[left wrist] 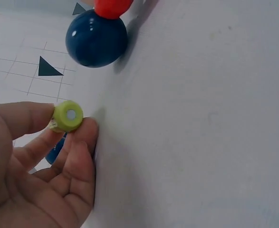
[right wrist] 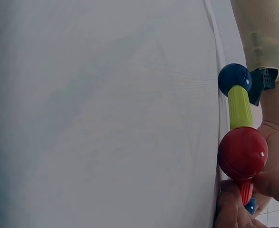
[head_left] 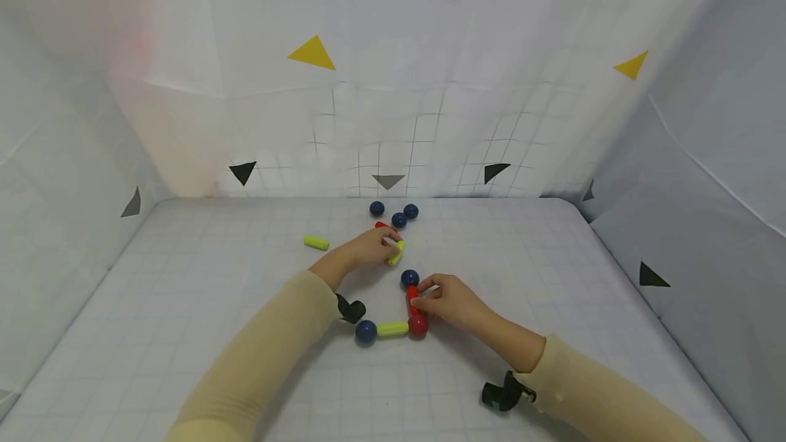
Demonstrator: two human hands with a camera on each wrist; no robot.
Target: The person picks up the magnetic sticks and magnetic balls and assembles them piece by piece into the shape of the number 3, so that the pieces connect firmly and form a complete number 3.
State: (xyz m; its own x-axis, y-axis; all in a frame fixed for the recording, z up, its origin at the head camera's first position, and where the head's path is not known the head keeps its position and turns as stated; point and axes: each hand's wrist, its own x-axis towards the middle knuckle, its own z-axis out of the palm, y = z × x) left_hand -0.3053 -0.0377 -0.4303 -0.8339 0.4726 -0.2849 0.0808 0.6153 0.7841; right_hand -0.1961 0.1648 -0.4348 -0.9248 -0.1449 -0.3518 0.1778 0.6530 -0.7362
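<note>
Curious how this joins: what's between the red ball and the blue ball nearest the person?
A yellow-green stick touching both; head and right wrist views show it.

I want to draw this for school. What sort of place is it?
Maybe a small filming booth: white sheets rise behind and beside a gridded tabletop, and there are black wrist cameras.
</note>
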